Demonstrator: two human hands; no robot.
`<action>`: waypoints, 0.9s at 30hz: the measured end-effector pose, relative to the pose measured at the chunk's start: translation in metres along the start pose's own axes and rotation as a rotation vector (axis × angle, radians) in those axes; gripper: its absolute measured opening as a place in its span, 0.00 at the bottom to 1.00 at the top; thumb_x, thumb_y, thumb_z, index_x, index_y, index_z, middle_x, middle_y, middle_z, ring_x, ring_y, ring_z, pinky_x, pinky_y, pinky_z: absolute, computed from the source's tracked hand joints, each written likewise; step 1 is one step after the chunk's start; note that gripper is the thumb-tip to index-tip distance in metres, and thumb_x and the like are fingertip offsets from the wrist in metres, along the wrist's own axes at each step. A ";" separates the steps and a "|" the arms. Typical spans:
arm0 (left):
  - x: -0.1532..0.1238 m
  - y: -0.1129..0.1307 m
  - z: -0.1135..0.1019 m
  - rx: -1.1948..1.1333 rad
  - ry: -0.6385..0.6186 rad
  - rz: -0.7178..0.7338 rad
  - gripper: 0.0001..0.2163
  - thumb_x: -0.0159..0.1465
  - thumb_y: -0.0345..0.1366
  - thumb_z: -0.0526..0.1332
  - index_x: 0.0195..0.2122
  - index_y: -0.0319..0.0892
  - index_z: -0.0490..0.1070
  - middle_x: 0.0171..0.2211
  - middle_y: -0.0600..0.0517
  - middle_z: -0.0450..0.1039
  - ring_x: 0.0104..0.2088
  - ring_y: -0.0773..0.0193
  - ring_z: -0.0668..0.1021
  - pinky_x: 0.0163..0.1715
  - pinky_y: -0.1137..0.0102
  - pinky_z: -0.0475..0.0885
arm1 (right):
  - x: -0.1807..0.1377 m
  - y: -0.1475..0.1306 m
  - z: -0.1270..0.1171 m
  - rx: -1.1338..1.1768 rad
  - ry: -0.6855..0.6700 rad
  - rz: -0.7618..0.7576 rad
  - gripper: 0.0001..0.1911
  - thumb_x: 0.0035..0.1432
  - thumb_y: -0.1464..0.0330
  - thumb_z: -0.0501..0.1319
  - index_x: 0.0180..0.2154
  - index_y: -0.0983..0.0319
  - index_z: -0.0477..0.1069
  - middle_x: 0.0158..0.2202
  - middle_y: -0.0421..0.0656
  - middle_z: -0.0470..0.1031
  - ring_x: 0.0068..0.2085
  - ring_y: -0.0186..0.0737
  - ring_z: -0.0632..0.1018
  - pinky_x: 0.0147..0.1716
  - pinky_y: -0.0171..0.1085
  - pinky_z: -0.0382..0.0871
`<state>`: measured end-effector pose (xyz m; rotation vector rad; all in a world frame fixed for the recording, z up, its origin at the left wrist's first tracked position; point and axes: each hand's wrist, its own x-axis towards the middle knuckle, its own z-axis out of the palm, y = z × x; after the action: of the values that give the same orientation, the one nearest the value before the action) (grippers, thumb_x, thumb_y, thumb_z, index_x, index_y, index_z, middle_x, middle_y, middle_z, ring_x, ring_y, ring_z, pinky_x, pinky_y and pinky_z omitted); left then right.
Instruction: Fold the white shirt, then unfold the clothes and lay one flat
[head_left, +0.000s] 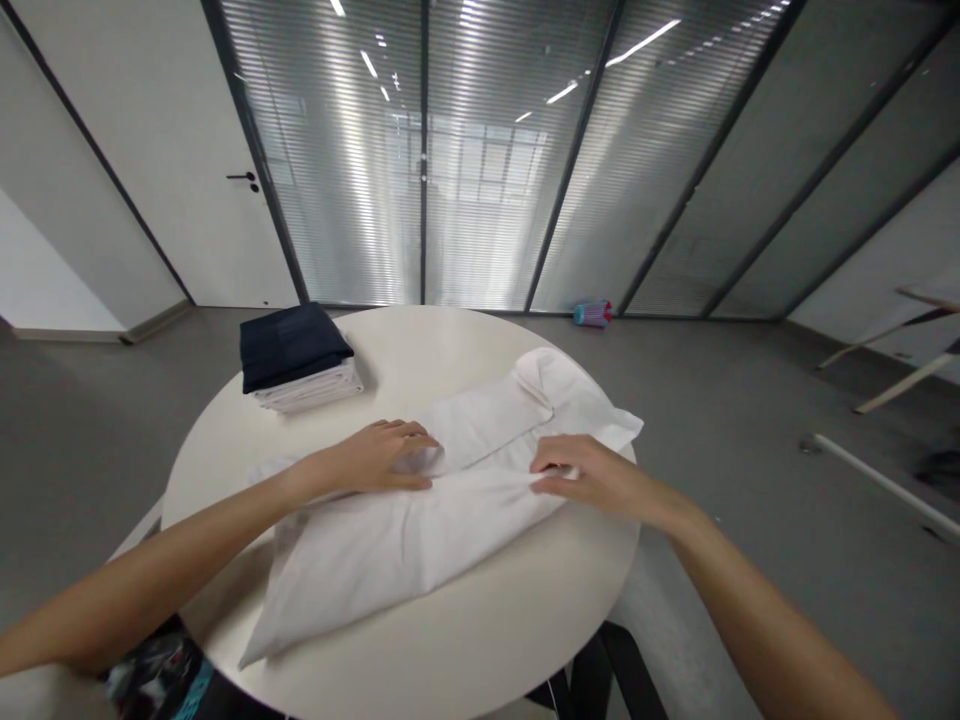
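A white shirt point(420, 520) lies partly folded across a round white table point(450, 640), its collar pointing to the far right. My left hand point(382, 455) rests on the shirt's middle with fingers curled over a fold of cloth. My right hand point(592, 475) pinches the shirt's edge near the right side, fingers closed on the fabric.
A stack of folded clothes point(296, 368), dark navy on top and white below, sits at the table's far left. Behind are glass walls with blinds, a white door point(187, 160), and a small blue and pink object point(594, 313) on the grey floor. Table legs point(892, 360) show at right.
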<state>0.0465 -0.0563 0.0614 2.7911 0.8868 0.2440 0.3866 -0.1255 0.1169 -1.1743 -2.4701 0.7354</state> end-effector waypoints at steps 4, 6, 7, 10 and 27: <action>0.006 -0.003 0.007 0.080 -0.003 0.023 0.22 0.64 0.55 0.62 0.56 0.51 0.73 0.54 0.47 0.74 0.50 0.51 0.77 0.50 0.60 0.69 | -0.072 -0.013 -0.004 0.095 -0.303 0.229 0.09 0.60 0.59 0.65 0.36 0.56 0.80 0.35 0.43 0.79 0.38 0.42 0.78 0.37 0.38 0.68; 0.008 0.000 0.010 0.150 -0.009 0.007 0.25 0.62 0.54 0.65 0.57 0.49 0.71 0.54 0.46 0.73 0.50 0.50 0.76 0.50 0.60 0.69 | -0.090 -0.016 0.001 0.117 -0.395 0.338 0.14 0.58 0.56 0.66 0.39 0.58 0.81 0.38 0.45 0.80 0.40 0.45 0.79 0.40 0.39 0.69; 0.009 0.002 0.012 0.180 -0.019 0.005 0.24 0.62 0.52 0.66 0.56 0.48 0.71 0.53 0.46 0.73 0.50 0.50 0.76 0.49 0.60 0.69 | -0.093 -0.016 0.004 0.123 -0.394 0.367 0.17 0.59 0.54 0.65 0.42 0.58 0.81 0.39 0.45 0.80 0.42 0.45 0.78 0.42 0.40 0.69; 0.013 0.008 0.013 0.215 -0.061 0.030 0.13 0.66 0.45 0.63 0.48 0.46 0.75 0.47 0.47 0.75 0.46 0.54 0.77 0.44 0.64 0.70 | -0.080 -0.015 0.008 0.098 -0.225 0.336 0.20 0.66 0.53 0.56 0.47 0.58 0.79 0.42 0.46 0.78 0.45 0.45 0.77 0.46 0.41 0.69; 0.028 -0.001 -0.020 0.101 0.110 -0.098 0.10 0.69 0.43 0.58 0.43 0.45 0.75 0.39 0.50 0.76 0.37 0.59 0.78 0.39 0.66 0.71 | 0.024 0.042 0.036 -0.479 0.093 0.178 0.19 0.66 0.61 0.60 0.55 0.62 0.71 0.55 0.52 0.73 0.55 0.51 0.73 0.52 0.45 0.65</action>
<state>0.0639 -0.0362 0.0828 2.8392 1.0874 0.3491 0.3807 -0.0953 0.0644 -1.5662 -2.5606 0.1160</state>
